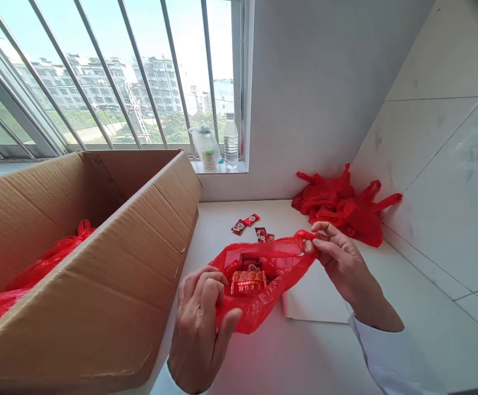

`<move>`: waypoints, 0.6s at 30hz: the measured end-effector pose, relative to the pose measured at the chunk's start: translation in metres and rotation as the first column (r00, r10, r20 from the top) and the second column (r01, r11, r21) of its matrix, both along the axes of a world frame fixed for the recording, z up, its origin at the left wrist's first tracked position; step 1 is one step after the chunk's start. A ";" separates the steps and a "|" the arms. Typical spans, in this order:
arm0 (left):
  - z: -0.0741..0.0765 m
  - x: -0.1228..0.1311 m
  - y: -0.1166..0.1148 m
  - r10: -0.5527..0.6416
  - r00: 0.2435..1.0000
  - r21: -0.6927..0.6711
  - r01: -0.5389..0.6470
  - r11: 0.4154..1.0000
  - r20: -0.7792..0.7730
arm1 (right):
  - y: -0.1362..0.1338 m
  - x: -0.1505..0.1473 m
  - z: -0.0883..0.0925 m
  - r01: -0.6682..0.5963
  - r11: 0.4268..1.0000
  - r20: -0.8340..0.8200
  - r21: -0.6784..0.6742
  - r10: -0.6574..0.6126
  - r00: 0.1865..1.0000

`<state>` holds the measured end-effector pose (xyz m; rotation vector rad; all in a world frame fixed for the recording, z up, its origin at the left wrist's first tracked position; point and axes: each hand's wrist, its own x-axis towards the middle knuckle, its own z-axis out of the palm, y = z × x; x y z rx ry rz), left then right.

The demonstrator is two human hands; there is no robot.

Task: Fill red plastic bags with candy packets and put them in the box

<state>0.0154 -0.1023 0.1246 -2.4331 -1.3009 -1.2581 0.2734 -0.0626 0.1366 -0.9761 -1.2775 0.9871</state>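
Over the worktop (251, 365), we hold a red plastic bag (259, 311) of small packets (249, 283), our right grip (343, 263) pinching its gathered end; our left grip (200, 318) curls at the opposite edge, though we cannot tell whether it clasps the bag. A cardboard box (99, 307) stands at left.

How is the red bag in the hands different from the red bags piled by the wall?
The held bag is spread open; the piled bags lie crumpled. The held bag has packets inside; none show in the piled bags. The right hand pinches the held bag's edge; the piled bags rest on the tabletop. Both are red.
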 end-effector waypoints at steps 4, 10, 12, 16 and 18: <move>0.004 -0.030 -0.015 -0.132 0.923 -0.086 0.108 0.991 -0.362 | -0.025 0.022 0.002 -0.189 0.980 0.086 -0.064 0.194 0.977; -0.007 -0.056 -0.022 0.007 0.856 0.098 0.051 0.994 -0.516 | -0.041 0.041 -0.003 -0.109 0.994 0.500 0.015 0.087 0.862; -0.007 -0.055 -0.023 0.051 0.828 0.092 0.000 0.996 -0.559 | -0.038 0.040 -0.002 -0.055 0.998 0.494 0.044 0.026 0.869; 0.003 -0.051 -0.029 0.021 0.790 -0.076 -0.085 0.993 -0.613 | -0.034 0.031 0.005 -0.003 0.994 0.474 0.108 -0.049 0.879; 0.011 -0.053 -0.034 0.008 0.840 -0.049 -0.042 0.998 -0.543 | -0.034 0.028 0.007 0.076 0.981 0.475 0.181 -0.155 0.866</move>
